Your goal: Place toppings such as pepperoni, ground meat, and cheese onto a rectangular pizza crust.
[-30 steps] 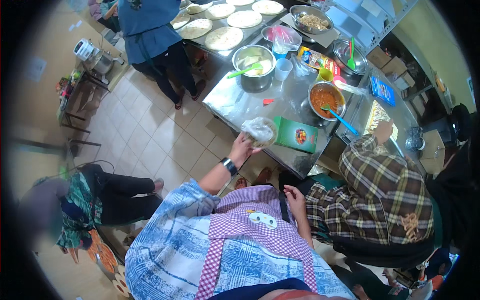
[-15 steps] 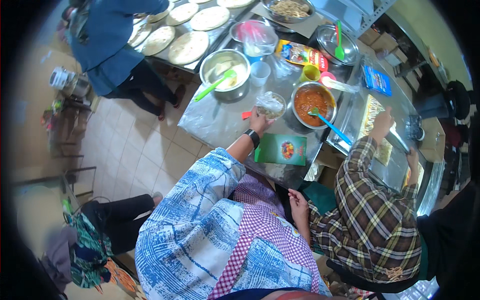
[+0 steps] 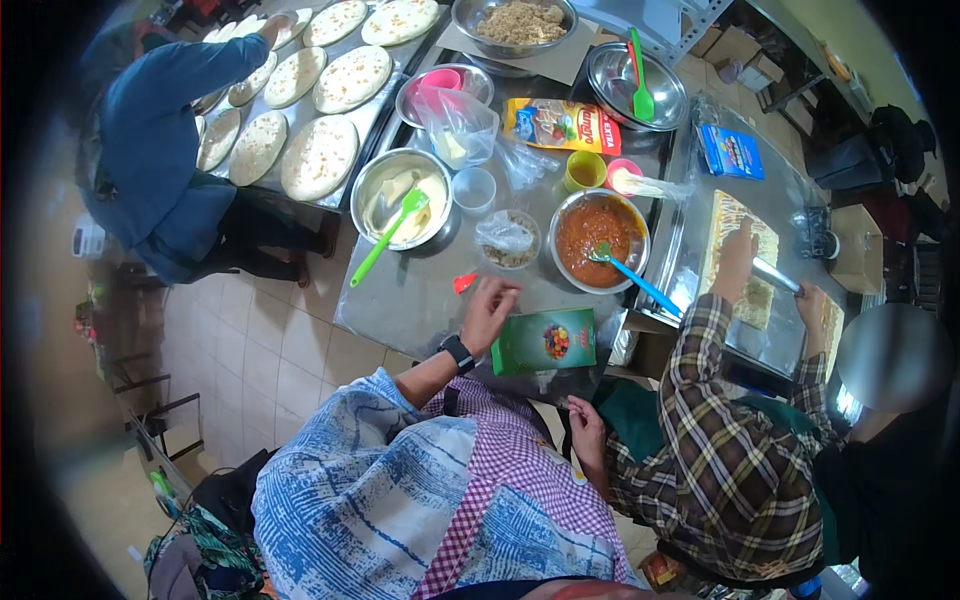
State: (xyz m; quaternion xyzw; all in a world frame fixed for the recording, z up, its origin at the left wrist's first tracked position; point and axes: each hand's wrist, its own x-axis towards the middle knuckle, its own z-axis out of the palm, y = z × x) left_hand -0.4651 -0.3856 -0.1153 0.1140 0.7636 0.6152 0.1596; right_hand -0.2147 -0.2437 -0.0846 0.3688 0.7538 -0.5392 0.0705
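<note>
My left hand, wearing a dark watch, hovers over the steel table's front part with its fingers stretched out and nothing in them. It is at the upper left corner of a green box with a colourful picture. Just beyond it stands a small clear bowl with clear plastic on top; its crumbly contents are partly hidden. A small red piece lies beside that bowl. My right hand hangs at the table's front edge, fingers loosely curled and slightly apart, with nothing visible in them.
A bowl of red sauce with a blue spatula and a bowl of cream with a green spatula flank the small bowl. A person in plaid works close on the right at a tray. Round flatbreads lie far left.
My left hand has let go of the small clear bowl and drawn back toward me, beside the green box. The bowl stays on the table. My right hand has hardly moved.
</note>
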